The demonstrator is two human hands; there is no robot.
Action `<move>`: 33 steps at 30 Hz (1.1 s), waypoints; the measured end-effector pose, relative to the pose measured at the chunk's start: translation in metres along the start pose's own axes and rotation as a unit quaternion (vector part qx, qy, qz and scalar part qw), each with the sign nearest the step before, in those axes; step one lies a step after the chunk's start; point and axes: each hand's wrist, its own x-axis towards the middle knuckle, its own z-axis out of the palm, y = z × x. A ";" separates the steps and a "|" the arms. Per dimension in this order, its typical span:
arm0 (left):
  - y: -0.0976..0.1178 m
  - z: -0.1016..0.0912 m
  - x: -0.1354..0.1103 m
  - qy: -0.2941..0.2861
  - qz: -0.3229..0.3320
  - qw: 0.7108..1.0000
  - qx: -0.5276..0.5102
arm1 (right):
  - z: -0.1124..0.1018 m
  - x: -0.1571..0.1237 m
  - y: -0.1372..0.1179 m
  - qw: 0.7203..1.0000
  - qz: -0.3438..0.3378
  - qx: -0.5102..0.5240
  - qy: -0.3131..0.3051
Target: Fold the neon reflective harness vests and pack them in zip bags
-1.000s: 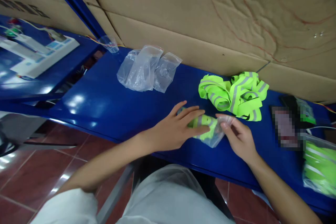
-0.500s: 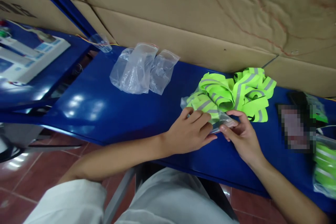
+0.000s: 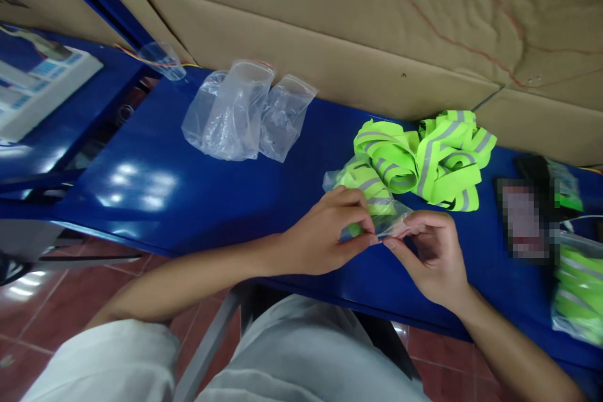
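"Fingers, quick. Left?"

"My left hand [image 3: 336, 232]: thumb and index pinched on the mouth of a clear, red-lined plastic bag packed with neon yellow-green, grey-striped strap [image 3: 370, 188]. Other fingers curled in."

"Right?"

"My right hand [image 3: 436, 257]: same mouth, thumb and index clamped on it, fingertips just beside the left's."

"Bag location?"

"On the shiny blue tabletop [image 3: 264, 201], between front and back edges, mouth toward the front edge. Far end looks to be touching the loose pile of neon yellow-green, grey-striped straps [image 3: 428, 163], which sits near the back edge."

"Rest?"

"Flat clear plastic bags [image 3: 240, 116], overlapping, near the back edge, toward the back left corner. Dark phone with a pixelated screen [image 3: 524, 217], right of the pile. Another filled clear bag of neon strap [image 3: 581, 292], further right, nearer the front edge."
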 end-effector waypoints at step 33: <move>-0.041 0.011 0.002 0.058 0.144 0.898 0.412 | -0.027 0.011 0.003 0.976 0.084 -0.191 -0.063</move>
